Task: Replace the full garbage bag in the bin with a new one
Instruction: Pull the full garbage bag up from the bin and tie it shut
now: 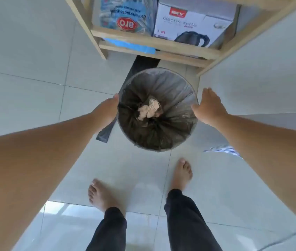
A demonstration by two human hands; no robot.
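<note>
A round bin point(161, 148) stands on the tiled floor, lined with a dark grey garbage bag point(169, 89) folded over its rim. Crumpled beige paper point(149, 109) lies inside on the bag's bottom. A flap of the bag point(105, 132) hangs outside at the left. My left hand point(108, 110) is at the bin's left rim, its fingers hidden below the edge, so its grip cannot be made out. My right hand point(209, 107) hovers just right of the rim, flat, fingers apart, holding nothing.
A wooden shelf unit point(154, 39) stands right behind the bin, holding a blue package point(125, 15) and an electric kettle box point(194, 24). My bare feet point(102, 194) stand on the pale floor tiles in front of the bin. A checked cloth point(221, 150) shows under my right arm.
</note>
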